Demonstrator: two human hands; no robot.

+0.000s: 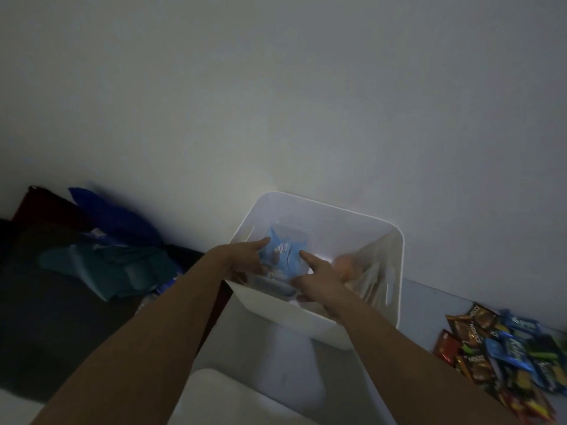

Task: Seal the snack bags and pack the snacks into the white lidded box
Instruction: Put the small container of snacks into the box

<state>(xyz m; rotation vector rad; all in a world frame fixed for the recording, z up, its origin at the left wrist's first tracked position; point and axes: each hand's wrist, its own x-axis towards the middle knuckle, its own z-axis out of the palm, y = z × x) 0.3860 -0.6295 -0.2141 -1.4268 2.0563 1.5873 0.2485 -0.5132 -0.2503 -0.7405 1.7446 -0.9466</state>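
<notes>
While both reach in | left hand (245, 259), right hand (319, 279) grasp crinkly blue packet (280, 251) | smooth rounded white box (306, 320)

Pretty dim and smeary shot. The pile of snack packets (509, 357) runs off the right edge, labels mostly unreadable. Orange blur (346, 265) inside the white box (306, 320): can't tell what. Lid (233, 397) cut off at the bottom.

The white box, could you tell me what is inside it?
Inside the white box both hands, left and right, touch a light blue snack bag; a clear bag lies alongside. The box floor is mostly covered.
</notes>
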